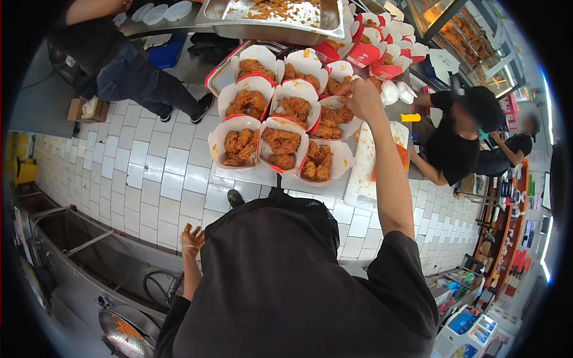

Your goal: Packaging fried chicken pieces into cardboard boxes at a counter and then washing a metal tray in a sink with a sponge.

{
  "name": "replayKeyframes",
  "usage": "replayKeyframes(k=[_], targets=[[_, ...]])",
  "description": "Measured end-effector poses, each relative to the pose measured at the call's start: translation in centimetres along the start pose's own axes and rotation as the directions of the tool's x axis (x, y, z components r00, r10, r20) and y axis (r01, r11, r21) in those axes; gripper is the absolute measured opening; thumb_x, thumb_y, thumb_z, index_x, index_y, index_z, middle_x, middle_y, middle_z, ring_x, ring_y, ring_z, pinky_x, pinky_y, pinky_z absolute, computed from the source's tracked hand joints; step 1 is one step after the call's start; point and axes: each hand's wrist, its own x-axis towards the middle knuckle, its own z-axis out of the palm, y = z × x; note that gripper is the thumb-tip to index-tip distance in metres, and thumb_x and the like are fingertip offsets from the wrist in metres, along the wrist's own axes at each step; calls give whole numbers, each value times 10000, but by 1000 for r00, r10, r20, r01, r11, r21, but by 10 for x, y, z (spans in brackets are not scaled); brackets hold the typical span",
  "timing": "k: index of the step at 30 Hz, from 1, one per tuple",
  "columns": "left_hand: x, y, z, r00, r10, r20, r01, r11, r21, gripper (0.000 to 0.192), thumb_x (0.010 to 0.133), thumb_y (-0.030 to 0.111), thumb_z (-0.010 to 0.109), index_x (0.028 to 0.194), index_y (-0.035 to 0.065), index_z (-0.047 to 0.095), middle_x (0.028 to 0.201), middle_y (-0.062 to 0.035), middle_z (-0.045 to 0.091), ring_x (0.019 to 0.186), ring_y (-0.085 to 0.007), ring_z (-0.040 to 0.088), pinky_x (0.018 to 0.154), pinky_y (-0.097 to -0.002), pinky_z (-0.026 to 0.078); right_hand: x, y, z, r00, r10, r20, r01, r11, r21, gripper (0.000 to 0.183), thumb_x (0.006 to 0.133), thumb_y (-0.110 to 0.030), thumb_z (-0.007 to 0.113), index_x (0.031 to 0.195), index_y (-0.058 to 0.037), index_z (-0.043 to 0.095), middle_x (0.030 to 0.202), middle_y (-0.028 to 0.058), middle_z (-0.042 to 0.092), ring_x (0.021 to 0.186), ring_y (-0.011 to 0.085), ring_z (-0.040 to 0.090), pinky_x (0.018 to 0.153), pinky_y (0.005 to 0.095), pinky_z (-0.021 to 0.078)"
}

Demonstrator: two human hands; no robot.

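Note:
My right hand (361, 99) reaches over the right column of open paper boxes. Its bent fingertips are at the upper rim of a white-lined box (333, 117) holding fried chicken pieces; whether they pinch its flap is hard to tell. Down at my left side hangs my left hand (192, 238), fingers apart, with brownish sauce on it and seemingly a clear glove. Before me several more boxes stand close together, among them a front left box (233, 142), a front middle box (284, 145) and a front right box (323, 161), all with browned chicken inside.
Right of the boxes lies a crumb-strewn white cutting board (358, 179), near a yellow handle (410, 117). A steel pan (273, 31) with crumbs stands behind. One person (134, 80) stands left, others (461, 134) right. A steel sink or fryer unit (107, 264) lines the lower left.

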Motion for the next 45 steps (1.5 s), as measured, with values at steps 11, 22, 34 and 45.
replayKeyframes(k=[11,22,34,45], targets=[[-9,-67,-10,982,173,-80,-154,968,198,212,878,378,654,972,210,564,918,12,548,807,-190,558,664,-364,460,2,-3,6,998,-29,-48,25,996,-82,97,684,-106,773,778,-93,749,737,96,710,719,259,686,691,376,544],[14,-59,0,985,142,-101,-94,922,376,92,916,304,621,902,223,581,775,36,530,718,-139,546,607,-328,444,0,1,5,1000,-20,0,19,989,-147,131,691,-91,753,821,-102,750,793,134,704,750,293,678,722,391,542],[79,-111,-98,987,120,109,-156,883,443,42,941,200,559,903,216,552,733,32,510,675,-123,521,524,-303,413,49,-77,30,988,-151,-27,150,988,-40,248,720,-162,775,959,-98,754,767,110,717,703,240,695,689,360,549],[34,-178,-139,995,88,42,-97,945,313,35,938,191,556,913,210,543,750,28,513,674,-124,518,516,-302,411,51,-96,36,979,-63,-196,19,975,-220,305,743,-150,748,1039,-87,712,837,104,723,782,267,694,697,383,548]])
